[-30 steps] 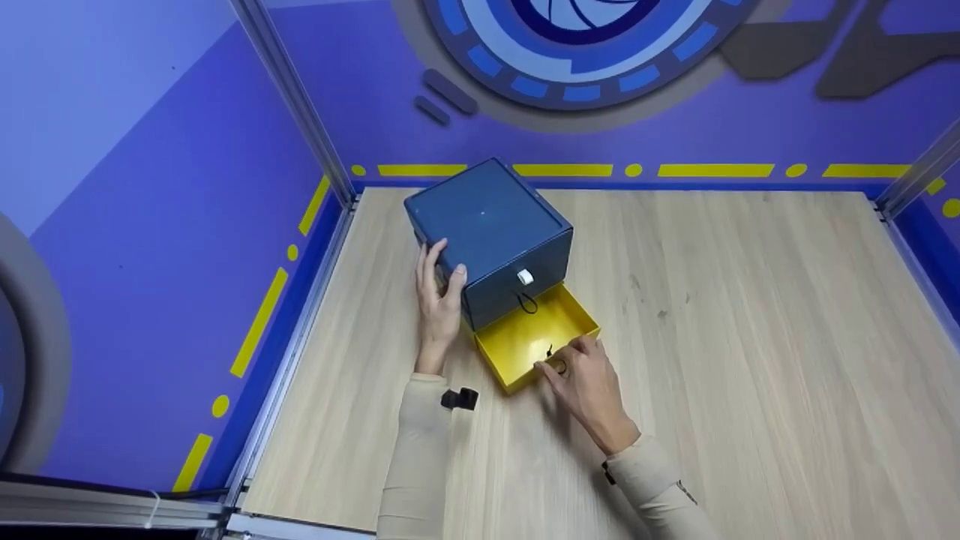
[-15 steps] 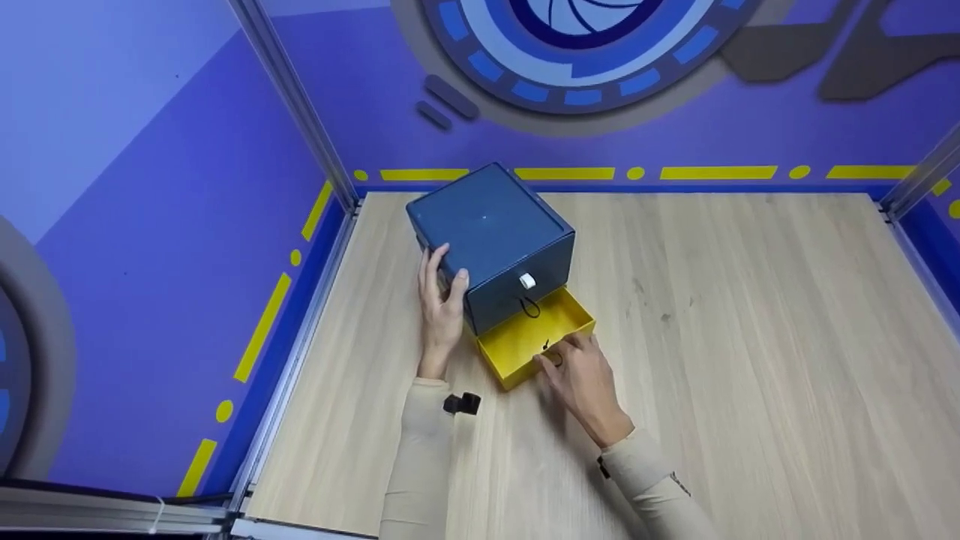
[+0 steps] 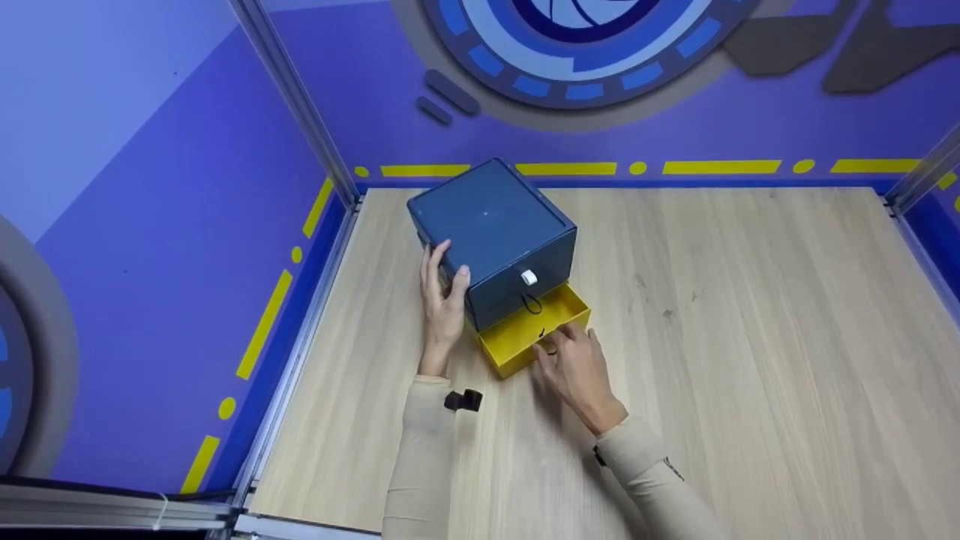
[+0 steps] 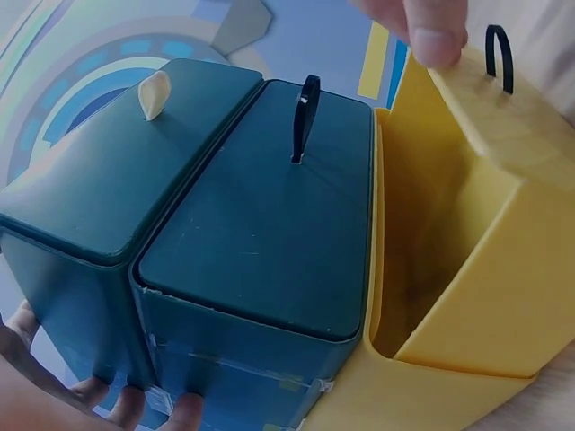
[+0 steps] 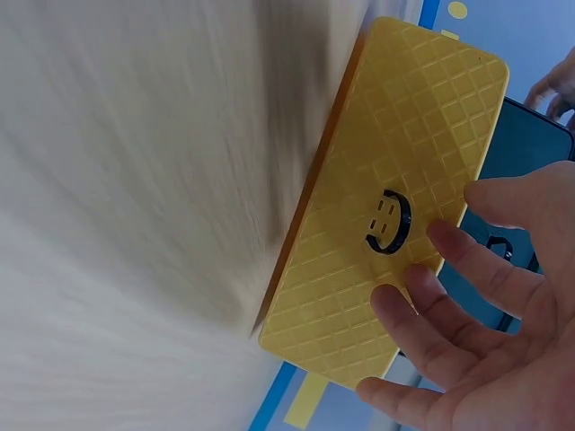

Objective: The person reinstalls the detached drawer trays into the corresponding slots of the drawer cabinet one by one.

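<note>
A small dark blue-teal drawer cabinet (image 3: pixel 491 217) stands turned at an angle on the table. Its yellow bottom drawer (image 3: pixel 516 363) is pulled partly out, and the inside that shows holds nothing. My left hand (image 3: pixel 444 319) rests against the cabinet's left side, fingers spread along it and thumb near the front corner. At the drawer's front panel (image 5: pixel 422 108), my right hand (image 3: pixel 579 369) touches with loosely bent fingertips, the thumb by the upper edge. A black loop pull (image 5: pixel 403 223) sits on that panel beside the fingers, not gripped.
Above the yellow drawer, the two dark drawers are closed; one has a white pull tab (image 3: pixel 529 277), the other a black loop (image 4: pixel 305 117). The wooden table (image 3: pixel 750 337) extends to the right. Purple-blue panels (image 3: pixel 360 90) border the back and left.
The yellow drawer has slid somewhat further into the cabinet, and my right hand has moved forward with it. My left hand stays at the cabinet's side.
</note>
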A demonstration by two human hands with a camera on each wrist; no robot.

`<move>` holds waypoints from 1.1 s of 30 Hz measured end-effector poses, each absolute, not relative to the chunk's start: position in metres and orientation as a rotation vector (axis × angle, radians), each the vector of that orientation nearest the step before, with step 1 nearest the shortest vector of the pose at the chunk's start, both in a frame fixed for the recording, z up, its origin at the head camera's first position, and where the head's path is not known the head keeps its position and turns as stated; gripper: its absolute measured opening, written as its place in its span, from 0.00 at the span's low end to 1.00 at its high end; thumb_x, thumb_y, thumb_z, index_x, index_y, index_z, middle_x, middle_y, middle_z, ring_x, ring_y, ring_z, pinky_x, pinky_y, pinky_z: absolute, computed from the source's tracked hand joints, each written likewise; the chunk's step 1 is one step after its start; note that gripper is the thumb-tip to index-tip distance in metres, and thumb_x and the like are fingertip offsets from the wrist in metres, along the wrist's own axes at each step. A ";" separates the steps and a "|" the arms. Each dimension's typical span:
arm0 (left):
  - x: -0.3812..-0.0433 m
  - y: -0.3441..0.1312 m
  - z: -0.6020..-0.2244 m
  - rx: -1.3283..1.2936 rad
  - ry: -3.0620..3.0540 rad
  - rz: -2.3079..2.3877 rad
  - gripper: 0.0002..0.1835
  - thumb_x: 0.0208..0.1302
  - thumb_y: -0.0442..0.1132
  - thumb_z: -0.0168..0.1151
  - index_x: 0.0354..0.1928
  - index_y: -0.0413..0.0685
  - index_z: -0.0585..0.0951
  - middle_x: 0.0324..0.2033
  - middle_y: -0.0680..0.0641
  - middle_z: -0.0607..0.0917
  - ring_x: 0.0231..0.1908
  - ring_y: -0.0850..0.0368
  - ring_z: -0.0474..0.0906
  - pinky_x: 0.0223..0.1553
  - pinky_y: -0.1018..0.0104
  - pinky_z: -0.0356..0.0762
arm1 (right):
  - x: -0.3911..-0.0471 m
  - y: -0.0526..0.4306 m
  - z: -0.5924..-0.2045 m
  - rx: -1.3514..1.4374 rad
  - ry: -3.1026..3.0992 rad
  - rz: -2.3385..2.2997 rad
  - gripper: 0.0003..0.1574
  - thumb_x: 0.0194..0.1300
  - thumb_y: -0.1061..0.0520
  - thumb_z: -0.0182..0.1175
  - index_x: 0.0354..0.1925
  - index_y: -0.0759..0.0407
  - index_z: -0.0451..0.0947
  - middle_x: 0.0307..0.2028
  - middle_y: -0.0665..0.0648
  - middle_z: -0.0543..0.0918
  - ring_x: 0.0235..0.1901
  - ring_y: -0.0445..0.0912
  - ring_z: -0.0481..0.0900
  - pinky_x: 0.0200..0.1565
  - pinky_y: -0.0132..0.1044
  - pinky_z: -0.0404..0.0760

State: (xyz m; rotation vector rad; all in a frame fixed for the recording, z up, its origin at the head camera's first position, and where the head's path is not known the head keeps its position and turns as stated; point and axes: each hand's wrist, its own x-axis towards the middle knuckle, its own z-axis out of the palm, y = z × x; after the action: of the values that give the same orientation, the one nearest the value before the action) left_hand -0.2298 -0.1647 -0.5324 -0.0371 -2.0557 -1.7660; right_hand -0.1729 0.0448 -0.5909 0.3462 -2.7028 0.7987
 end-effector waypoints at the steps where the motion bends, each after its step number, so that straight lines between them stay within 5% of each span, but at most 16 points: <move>1: -0.230 -0.165 -0.532 -0.040 -2.058 -1.766 0.32 0.74 0.49 0.56 0.77 0.50 0.71 0.84 0.33 0.50 0.84 0.34 0.47 0.81 0.31 0.46 | -0.174 0.044 -0.591 0.344 -2.709 0.804 0.16 0.68 0.52 0.73 0.44 0.65 0.90 0.47 0.66 0.88 0.47 0.63 0.87 0.65 0.70 0.76; 8: -0.229 -0.168 -0.534 -0.027 -2.061 -1.762 0.31 0.75 0.48 0.56 0.77 0.49 0.70 0.84 0.33 0.49 0.84 0.34 0.46 0.81 0.32 0.45 | -0.181 0.037 -0.600 0.391 -2.744 0.834 0.24 0.67 0.52 0.73 0.53 0.67 0.85 0.52 0.68 0.86 0.48 0.63 0.86 0.54 0.57 0.85; 27: -0.229 -0.168 -0.535 -0.056 -2.064 -1.791 0.33 0.75 0.49 0.55 0.79 0.49 0.68 0.85 0.33 0.48 0.85 0.34 0.42 0.81 0.30 0.44 | -0.195 0.030 -0.611 0.423 -2.776 0.815 0.23 0.65 0.54 0.74 0.50 0.67 0.81 0.50 0.68 0.83 0.42 0.62 0.86 0.44 0.57 0.87; 33: -0.230 -0.168 -0.534 -0.072 -2.062 -1.787 0.33 0.75 0.48 0.55 0.79 0.48 0.68 0.85 0.32 0.48 0.85 0.34 0.42 0.81 0.30 0.43 | -0.199 0.024 -0.611 0.424 -2.827 0.829 0.27 0.68 0.51 0.71 0.58 0.66 0.81 0.58 0.71 0.81 0.47 0.66 0.86 0.49 0.60 0.86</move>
State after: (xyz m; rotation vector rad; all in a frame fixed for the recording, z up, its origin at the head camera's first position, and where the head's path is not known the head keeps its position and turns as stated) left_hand -0.2295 -0.1679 -0.5344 -0.0718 -2.0621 -1.7865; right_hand -0.1993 0.0242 -0.6105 0.4238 -2.8269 0.8292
